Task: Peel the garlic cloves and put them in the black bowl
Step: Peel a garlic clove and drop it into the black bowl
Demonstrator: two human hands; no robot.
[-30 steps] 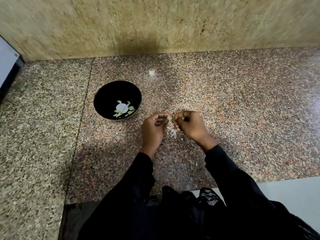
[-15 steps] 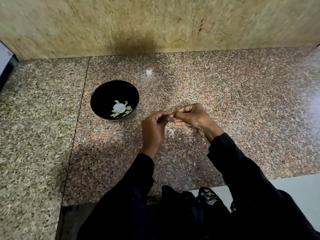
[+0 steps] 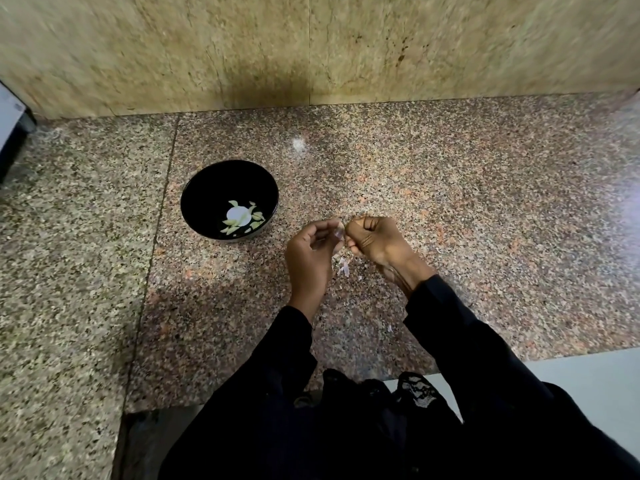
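Pinching garlic clove [image 3: 340,233] | left hand [image 3: 309,258] | right hand [image 3: 375,242] | fingers curled

black bowl [image 3: 201,202]: glossy black, left of left hand [image 3: 308,258] | cloves in it [image 3: 242,221]: pale yellow-green around a white spot, perhaps glare | skins [image 3: 343,266] below the hands: pale lilac-white | counter [image 3: 485,220]: speckled pink-grey-black granite | wall [image 3: 311,46] beyond: mottled tan-olive | sleeves [image 3: 467,341]: black
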